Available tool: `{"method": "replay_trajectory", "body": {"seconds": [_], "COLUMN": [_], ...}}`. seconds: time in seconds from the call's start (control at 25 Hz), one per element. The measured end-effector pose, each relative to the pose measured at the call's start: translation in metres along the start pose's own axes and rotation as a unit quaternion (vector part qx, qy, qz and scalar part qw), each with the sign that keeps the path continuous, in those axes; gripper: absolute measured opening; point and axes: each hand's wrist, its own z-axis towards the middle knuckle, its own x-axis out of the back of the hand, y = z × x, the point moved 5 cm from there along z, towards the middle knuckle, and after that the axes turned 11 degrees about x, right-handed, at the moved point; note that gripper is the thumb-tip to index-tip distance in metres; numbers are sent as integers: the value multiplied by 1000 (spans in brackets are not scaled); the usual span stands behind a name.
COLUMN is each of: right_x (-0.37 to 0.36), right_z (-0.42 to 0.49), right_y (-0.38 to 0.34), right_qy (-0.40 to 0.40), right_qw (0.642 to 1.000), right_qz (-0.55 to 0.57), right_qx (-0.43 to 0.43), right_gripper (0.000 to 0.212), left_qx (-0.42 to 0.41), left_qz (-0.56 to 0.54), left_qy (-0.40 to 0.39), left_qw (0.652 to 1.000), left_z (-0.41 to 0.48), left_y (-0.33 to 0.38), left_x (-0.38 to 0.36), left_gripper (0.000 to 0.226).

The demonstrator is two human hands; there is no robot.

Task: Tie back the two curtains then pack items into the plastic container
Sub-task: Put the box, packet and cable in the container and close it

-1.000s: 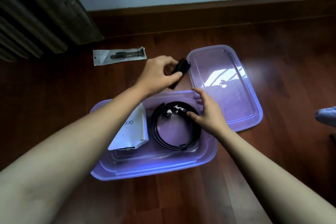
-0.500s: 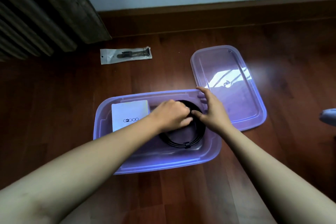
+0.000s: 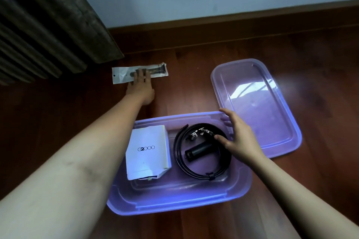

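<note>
Half a second earlier both hands had been together over the coiled belt; since then the left hand (image 3: 140, 85) had left the plastic container (image 3: 174, 203) and reached out across the wooden floor (image 3: 58, 114) to the packaged item (image 3: 124, 74), a flat clear sleeve lying just in front of the dark curtain (image 3: 48, 25). Its fingers lay flat and spread on the sleeve's middle, open rather than closed around it, hiding part of the dark piece inside. The right hand (image 3: 238, 139) hovered loosely open over the container's far right corner, thumb near the belt buckle, gripping nothing. Inside the purple container, the black belt (image 3: 179, 159) lay coiled with a small black cylinder (image 3: 196, 151) resting within its ring, and a white G2000 packet (image 3: 148, 151) sat to the left, apart from the belt. The lid (image 3: 258, 106) lay upturned on the floor just beyond the container's right end, close behind the right hand.
</note>
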Motion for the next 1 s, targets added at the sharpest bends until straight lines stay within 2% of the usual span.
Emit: {"method": "replay_trajectory", "body": {"seconds": [0.04,0.2,0.4,0.52,0.64,0.72,0.8,0.84,0.92,1.0], "right_x": [0,0,0,1,4,7,17,25,40,43], "right_z": [0,-1,0,-2,0,3,5,8,15,21], "right_y": [0,0,0,-1,-7,-10,-26,-38,-63,-79], "right_qy": [0,0,-3,-13,-44,-58,4,73,192,200], "right_qw": [1000,1000,1000,1000,994,982,989,993,978,974], "right_qz": [-2,1,-7,-9,-99,-180,-146,-88,-3,60], "right_qx": [1,0,-7,-10,-1,-8,-14,9,81,92], "right_gripper": [76,75,76,76,75,78,78,73,54,45], "left_qx": [7,-25,-17,-31,-102,-180,-234,-257,-301,-341], "left_qz": [3,62,-25,-70,-66,-92,-144,-157,-161,-146], "left_qy": [2,126,78,103,166,168,148,137,97,59], "left_qw": [1000,990,997,992,979,965,950,944,935,927], "left_z": [1,-5,-17,-27,-52,-74,-97,-108,-128,-145], "left_y": [-1,7,-1,-4,7,21,33,39,52,62], "left_x": [-4,3,3,14,36,52,69,75,80,76], "left_gripper": [66,48,44,42,43,47,52,54,56,57]}}
